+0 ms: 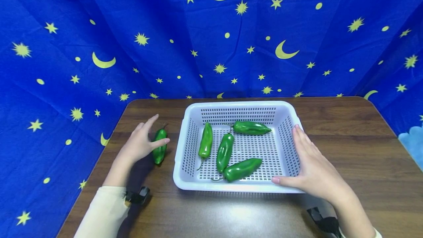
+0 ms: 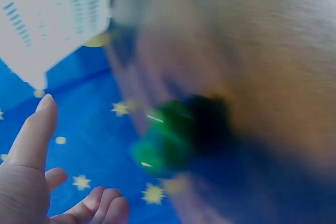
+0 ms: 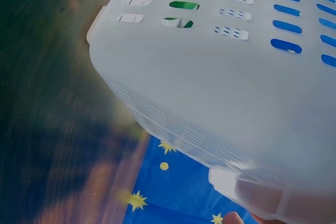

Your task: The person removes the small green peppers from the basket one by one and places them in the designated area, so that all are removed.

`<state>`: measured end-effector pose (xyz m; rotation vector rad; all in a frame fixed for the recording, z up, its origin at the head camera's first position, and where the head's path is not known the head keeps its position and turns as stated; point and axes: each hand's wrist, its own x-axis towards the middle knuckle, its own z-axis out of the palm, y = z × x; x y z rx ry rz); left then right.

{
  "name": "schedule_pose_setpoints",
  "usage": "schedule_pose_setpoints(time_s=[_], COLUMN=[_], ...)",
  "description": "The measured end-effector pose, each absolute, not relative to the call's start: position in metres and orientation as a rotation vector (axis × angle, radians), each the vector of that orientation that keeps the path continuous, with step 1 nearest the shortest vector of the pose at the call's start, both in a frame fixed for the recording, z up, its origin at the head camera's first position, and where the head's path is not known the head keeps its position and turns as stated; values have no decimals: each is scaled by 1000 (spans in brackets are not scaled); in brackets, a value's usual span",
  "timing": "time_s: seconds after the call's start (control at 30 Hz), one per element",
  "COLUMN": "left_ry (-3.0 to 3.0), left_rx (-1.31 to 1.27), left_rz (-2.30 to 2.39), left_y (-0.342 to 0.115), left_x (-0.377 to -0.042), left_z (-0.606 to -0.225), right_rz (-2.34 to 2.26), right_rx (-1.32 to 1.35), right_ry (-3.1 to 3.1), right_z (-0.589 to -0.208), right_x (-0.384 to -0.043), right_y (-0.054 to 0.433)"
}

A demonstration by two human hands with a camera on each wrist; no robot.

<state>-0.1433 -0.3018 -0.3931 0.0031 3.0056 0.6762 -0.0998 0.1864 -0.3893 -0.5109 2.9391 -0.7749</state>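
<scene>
My left hand (image 1: 140, 144) is open, thumb and fingers spread loosely, at a glossy, tapered green pepper (image 1: 159, 154) on the brown wood-grain table (image 1: 357, 139). The pepper lies left of the white perforated plastic basket (image 1: 231, 187), stem pointing away from me, tip toward me; my thumb crosses in front of it in the head view. Contact uncertain; the left wrist view shows the pepper blurred. My right hand (image 1: 314, 168) is also open, fingers fairly straight along the basket's right side, thumb stretched along the near rim, so the hand spans that corner. Four more green peppers inside the basket: one at left (image 1: 206, 140), stem toward me; one in the middle (image 1: 225, 153), stem away, its near end at the nearest pepper (image 1: 242, 169), which lies slanted, stem left; a fourth, the far pepper (image 1: 252, 128), lies crosswise, tip to the right. Pale cream sleeve (image 1: 104, 208) on my left arm, small black device (image 1: 137, 195) at that wrist. Behind the table, a deep blue cloth (image 1: 165, 21) printed with yellow moons, stars and dots. Light blue fluffy object (image 1: 413, 142) at the right edge.
</scene>
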Motion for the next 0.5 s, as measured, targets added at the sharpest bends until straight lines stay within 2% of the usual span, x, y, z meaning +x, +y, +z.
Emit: schedule_pose_setpoints(time_s=[0.5], left_ry=[3155], left_rx=[293], left_rz=[1002], left_y=[-247], left_x=[-142], left_z=[-326], right_rz=[-810], right_rx=[-506], right_ry=[2927], right_z=[-389], right_x=[-99], right_y=[187])
